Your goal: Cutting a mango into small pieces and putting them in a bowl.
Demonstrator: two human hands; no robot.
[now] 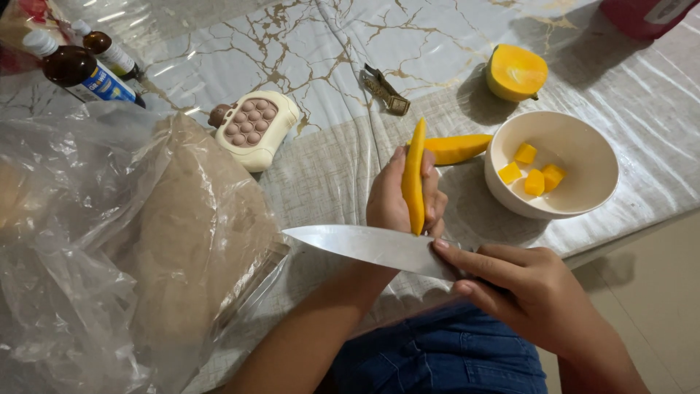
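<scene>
The left hand [397,197] grips an upright mango slice [413,175] above the table edge; the right hand [521,284] is closed round a knife [364,244], its handle hidden in the fist, the blade lying just under the slice. Beside them a bowl [576,204] holds mango cubes [532,175], and a crumpled plastic bag [109,241] blurs its brown contents at left.

Blue-labelled brown bottles [84,73], far left

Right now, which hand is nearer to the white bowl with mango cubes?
Left. The left hand, holding a mango slice, is just beside the bowl. The right hand, gripping the knife, is lower, nearer the table edge.
</scene>
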